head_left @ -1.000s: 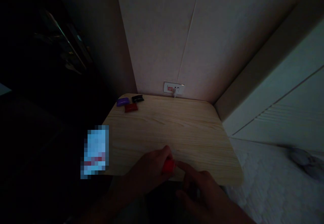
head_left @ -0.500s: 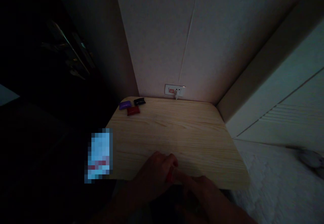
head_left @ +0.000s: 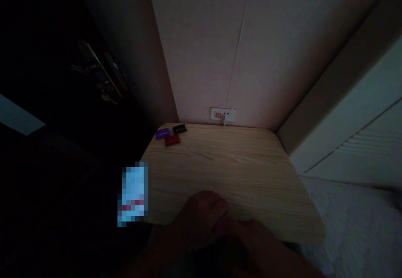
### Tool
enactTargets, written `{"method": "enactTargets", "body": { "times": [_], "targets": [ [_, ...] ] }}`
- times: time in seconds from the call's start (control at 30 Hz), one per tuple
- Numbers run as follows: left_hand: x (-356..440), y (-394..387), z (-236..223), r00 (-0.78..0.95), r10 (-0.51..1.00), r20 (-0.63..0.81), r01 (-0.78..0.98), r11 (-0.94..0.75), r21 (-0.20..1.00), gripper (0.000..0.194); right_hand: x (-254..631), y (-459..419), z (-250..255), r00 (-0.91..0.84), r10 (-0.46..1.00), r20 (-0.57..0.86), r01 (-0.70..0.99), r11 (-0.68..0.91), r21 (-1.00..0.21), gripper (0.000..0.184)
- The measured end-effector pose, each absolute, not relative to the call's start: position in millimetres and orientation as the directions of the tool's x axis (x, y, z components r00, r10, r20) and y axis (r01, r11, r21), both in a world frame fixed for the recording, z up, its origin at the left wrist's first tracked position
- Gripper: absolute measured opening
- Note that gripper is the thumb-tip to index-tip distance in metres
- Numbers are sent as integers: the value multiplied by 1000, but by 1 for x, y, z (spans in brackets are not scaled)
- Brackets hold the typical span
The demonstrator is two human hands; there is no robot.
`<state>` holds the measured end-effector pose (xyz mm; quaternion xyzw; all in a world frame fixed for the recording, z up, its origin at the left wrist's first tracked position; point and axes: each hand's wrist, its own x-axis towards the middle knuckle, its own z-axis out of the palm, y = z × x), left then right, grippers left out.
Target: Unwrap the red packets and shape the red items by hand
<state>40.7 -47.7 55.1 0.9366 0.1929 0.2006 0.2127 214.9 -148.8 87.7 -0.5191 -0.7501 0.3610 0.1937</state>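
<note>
Near the front edge of a light wooden table (head_left: 245, 173), my left hand (head_left: 201, 211) is closed around a small red packet (head_left: 217, 227). Only a sliver of the packet shows, so its exact kind cannot be made out. From the right, my right hand (head_left: 251, 232) meets it, the fingers pressed to the packet's exposed side. Dim light hides the lower fingers. Toward the table's back left corner lie a purple packet (head_left: 162, 133), a black packet (head_left: 179, 129) and a dark red packet (head_left: 172, 140), close together and pillow-shaped.
A wall socket (head_left: 222, 114) with a plug in it sits just above the table's back edge. A dark door with a metal handle (head_left: 100, 68) stands at left. On the right are a pale panelled piece of furniture (head_left: 354, 144) and a whitish quilted surface (head_left: 339, 215).
My right fingers have come from beside the red packet onto it, and my left fingers now cover more of it. The whole view has shifted, with the table sliding slightly right and down.
</note>
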Motion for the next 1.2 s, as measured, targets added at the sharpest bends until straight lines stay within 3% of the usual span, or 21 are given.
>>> {"method": "enactTargets", "body": {
  "times": [0.07, 0.13, 0.2, 0.27, 0.33, 0.47, 0.57, 0.73, 0.8, 1.07, 1.2],
  "targets": [
    [42, -41, 59, 846, 443, 297, 275, -839, 469, 8, 216, -142, 84, -366, 930, -24, 764, 285, -579, 29],
    [44, -34, 63, 824, 472, 314, 278, -819, 502, 6, 219, -136, 76, -363, 931, 28, 850, 343, -400, 29],
    [46, -28, 67, 786, 538, 306, 278, -748, 602, 11, 222, -132, 69, -394, 914, 100, 851, 404, -334, 37],
    [48, -24, 70, 764, 597, 246, 271, -643, 717, 21, 225, -131, 64, -422, 889, 179, 818, 459, -347, 44],
    [49, -22, 72, 775, 606, 181, 264, -570, 779, 17, 228, -130, 60, -433, 863, 259, 780, 503, -371, 46],
    [49, -22, 72, 773, 610, 174, 274, -569, 775, 12, 231, -133, 54, -411, 822, 395, 749, 551, -369, 55],
    [46, -25, 72, 759, 621, 194, 283, -584, 761, 16, 232, -137, 52, -322, 841, 436, 740, 510, -438, 60],
    [43, -31, 69, 774, 591, 226, 302, -659, 689, 26, 227, -141, 57, -126, 947, 296, 618, 308, -724, 50],
    [42, -31, 66, 784, 573, 240, 307, -694, 651, 28, 225, -141, 60, -83, 970, 230, 571, 235, -787, 47],
    [47, -26, 52, 772, 540, 336, 346, -800, 491, 7, 220, -143, 67, -188, 967, 173, 508, 247, -825, 55],
    [49, -25, 46, 733, 513, 447, 307, -836, 455, 8, 220, -141, 63, -259, 945, 198, 623, 320, -714, 64]
  ]
}}
